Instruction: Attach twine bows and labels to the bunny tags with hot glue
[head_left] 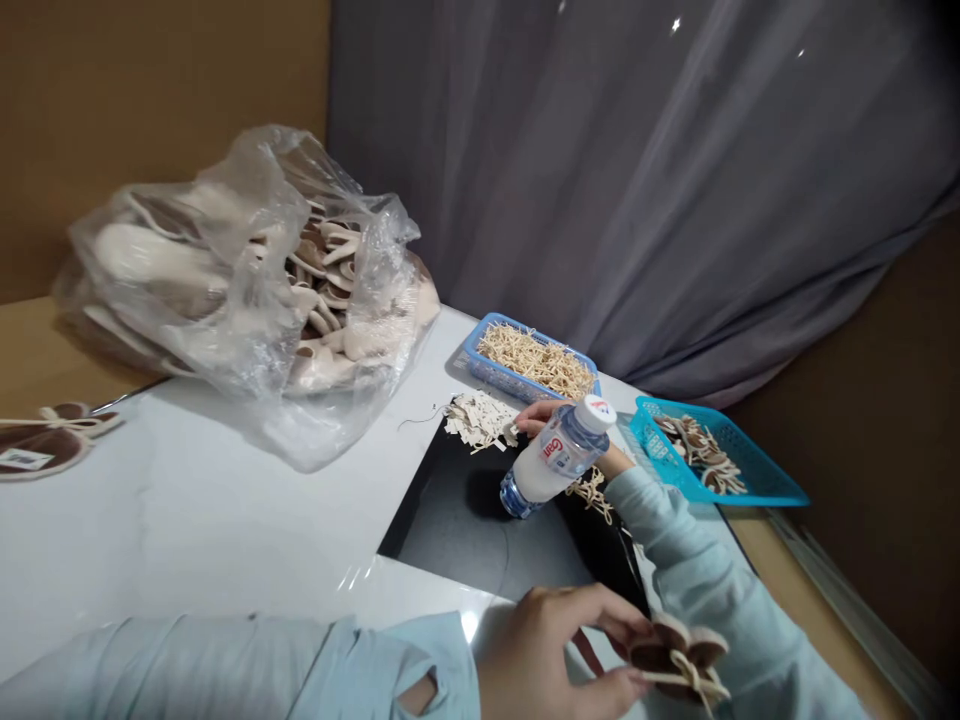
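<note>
The left hand (555, 645) pinches a bow-tied ornament (679, 655); a bottle (551, 465) partly blocks the right hand (537, 415), grip unclear, at paper slips (478, 420).

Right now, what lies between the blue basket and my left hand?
In the head view, your right hand, the bottle and part of the black mat lie between the blue basket and your left hand.

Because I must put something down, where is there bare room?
White tabletop lies bare between plastic bag and left sleeve; the black mat looks free left of the bottle. Behind the bottle is crowded: paper slips, string loops, right hand.
</note>
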